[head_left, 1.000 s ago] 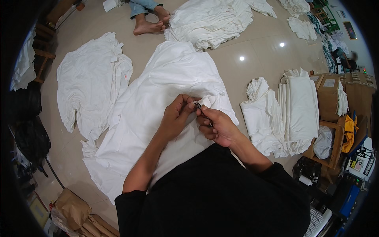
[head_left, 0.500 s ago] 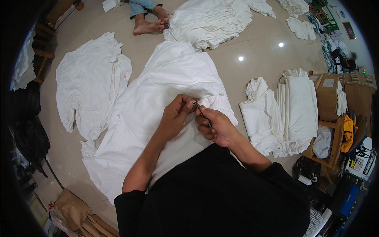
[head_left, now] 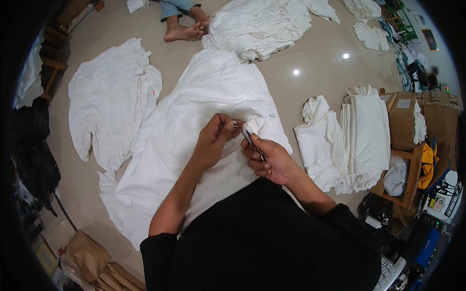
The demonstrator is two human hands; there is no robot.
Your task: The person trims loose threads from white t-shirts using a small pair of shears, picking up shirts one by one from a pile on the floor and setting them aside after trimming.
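A large sheet of white fabric (head_left: 194, 97) lies across my lap and the floor in front of me. My left hand (head_left: 216, 138) is closed, pinching a small bit of white cloth or thread at the fabric's edge, fingertips near its middle. Just right and below it, my right hand (head_left: 269, 160) is wrapped round a small dark metal tool (head_left: 260, 153), like thread snips, its tip pointing up toward the pinched spot.
White garment piles lie at left (head_left: 107, 97) and top (head_left: 252, 24); folded white cloth (head_left: 364, 136) is at right beside cardboard boxes (head_left: 403, 121) on a wooden frame. Another person's bare feet (head_left: 182, 32) are at top. Brown paper (head_left: 87, 254) sits lower left.
My right hand has moved slightly down and right with the tool, away from my left fingertips, which have shifted slightly up and left.
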